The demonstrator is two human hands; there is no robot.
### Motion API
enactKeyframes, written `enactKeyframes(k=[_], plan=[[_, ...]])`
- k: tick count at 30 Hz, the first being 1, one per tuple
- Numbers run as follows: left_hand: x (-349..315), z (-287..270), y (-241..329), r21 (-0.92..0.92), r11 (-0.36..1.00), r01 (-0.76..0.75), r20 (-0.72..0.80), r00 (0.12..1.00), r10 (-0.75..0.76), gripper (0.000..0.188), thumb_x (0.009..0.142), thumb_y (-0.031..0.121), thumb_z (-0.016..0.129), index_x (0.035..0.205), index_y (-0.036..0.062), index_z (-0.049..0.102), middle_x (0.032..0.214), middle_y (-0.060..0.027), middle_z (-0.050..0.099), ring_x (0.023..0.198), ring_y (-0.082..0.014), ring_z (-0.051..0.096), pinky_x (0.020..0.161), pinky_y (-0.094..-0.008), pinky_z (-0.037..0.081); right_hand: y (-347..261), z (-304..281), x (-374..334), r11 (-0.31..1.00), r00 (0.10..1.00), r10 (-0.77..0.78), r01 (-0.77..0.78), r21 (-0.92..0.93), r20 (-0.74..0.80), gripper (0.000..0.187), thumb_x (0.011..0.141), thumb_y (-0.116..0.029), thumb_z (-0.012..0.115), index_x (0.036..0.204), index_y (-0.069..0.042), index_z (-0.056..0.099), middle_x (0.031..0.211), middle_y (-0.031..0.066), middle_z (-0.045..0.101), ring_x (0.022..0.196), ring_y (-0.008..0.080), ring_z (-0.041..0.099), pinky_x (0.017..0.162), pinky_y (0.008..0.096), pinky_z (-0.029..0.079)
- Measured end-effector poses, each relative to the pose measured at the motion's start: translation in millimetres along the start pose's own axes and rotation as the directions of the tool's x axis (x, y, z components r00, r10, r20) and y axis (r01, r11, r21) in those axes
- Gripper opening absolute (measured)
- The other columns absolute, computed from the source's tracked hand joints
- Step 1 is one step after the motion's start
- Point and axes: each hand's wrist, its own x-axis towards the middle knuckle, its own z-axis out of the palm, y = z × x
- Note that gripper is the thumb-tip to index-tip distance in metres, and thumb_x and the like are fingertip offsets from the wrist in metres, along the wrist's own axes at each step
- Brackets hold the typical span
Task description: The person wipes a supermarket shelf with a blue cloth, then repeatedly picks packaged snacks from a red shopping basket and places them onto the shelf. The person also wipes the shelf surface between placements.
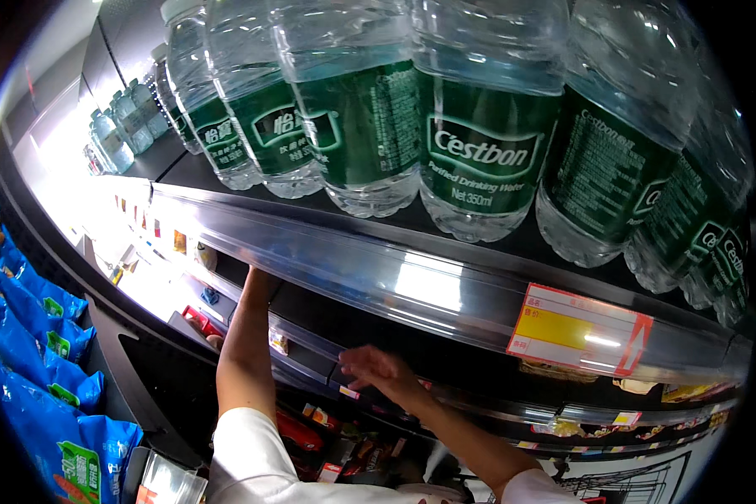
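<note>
My left forearm [245, 353] reaches up and in beneath the upper shelf's clear front rail [370, 273]. Past the wrist, that rail hides my left hand, so its fingers and anything in them cannot be seen. Lower and to the right, my right hand [382, 374] hangs in the air before the shelves, holding nothing, its fingers stretched and apart, slightly blurred. Above both arms stands a row of clear plastic water bottles [483, 151] with green labels, upright on the upper shelf. Neither arm visibly touches them.
A red-edged price tag [580, 329] sits on the rail at right. Blue snack bags [67, 403] fill a rack on the left. Smaller bottles [113, 139] stand farther along the upper shelf. Lower shelves carry packaged goods [563, 427], and black wire racking [638, 483] shows at lower right.
</note>
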Motion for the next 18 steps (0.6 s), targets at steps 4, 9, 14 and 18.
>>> enactKeyframes(k=[4,9,14,18], plan=[[4.6,-8.7,-9.2,-0.043,0.999,0.012,-0.015,1.0,-0.013,0.06,0.094,0.043,0.063,0.139,0.0042,0.055,0.141,-0.022,0.055,0.135,-0.0408,0.046,0.112,-0.0483,0.036,-4.7,0.6,-47.0,0.995,0.993,0.1,-0.1,-0.001,-0.057,0.032,0.103,-0.018,0.062,0.131,-0.003,0.059,0.134,0.0108,0.062,0.119,0.021,0.064,0.091,0.0349,0.059],[8.3,-10.9,-10.2,-0.093,0.996,0.014,-0.026,1.0,-0.016,0.06,0.094,0.044,0.063,0.139,0.0044,0.055,0.142,-0.0221,0.055,0.135,-0.0414,0.045,0.113,-0.0494,0.036,8.1,-4.9,-85.5,0.995,0.99,0.102,-0.101,0.014,-0.099,0.032,0.103,-0.017,0.063,0.131,-0.003,0.059,0.135,0.0113,0.061,0.115,0.0213,0.066,0.09,0.0352,0.059],[18.4,-17.2,-8.6,-0.131,0.991,0.012,-0.044,0.999,-0.018,0.06,0.094,0.044,0.063,0.139,0.0047,0.055,0.142,-0.0223,0.054,0.136,-0.042,0.044,0.113,-0.0505,0.035,13.1,-6.5,-105.5,0.996,0.989,0.093,-0.093,-0.002,-0.116,0.032,0.103,-0.018,0.063,0.131,-0.003,0.06,0.132,0.0119,0.063,0.114,0.021,0.067,0.088,0.0352,0.06],[21.0,-19.0,-5.6,-0.136,0.991,0.013,-0.06,0.998,-0.021,0.06,0.094,0.044,0.063,0.14,0.0048,0.055,0.142,-0.0224,0.054,0.136,-0.0425,0.044,0.113,-0.0514,0.034,13.4,-3.5,-117.0,0.995,0.986,0.094,-0.096,-0.008,-0.135,0.031,0.102,-0.018,0.064,0.13,-0.004,0.06,0.129,0.0117,0.065,0.113,0.0208,0.067,0.088,0.0345,0.059]])
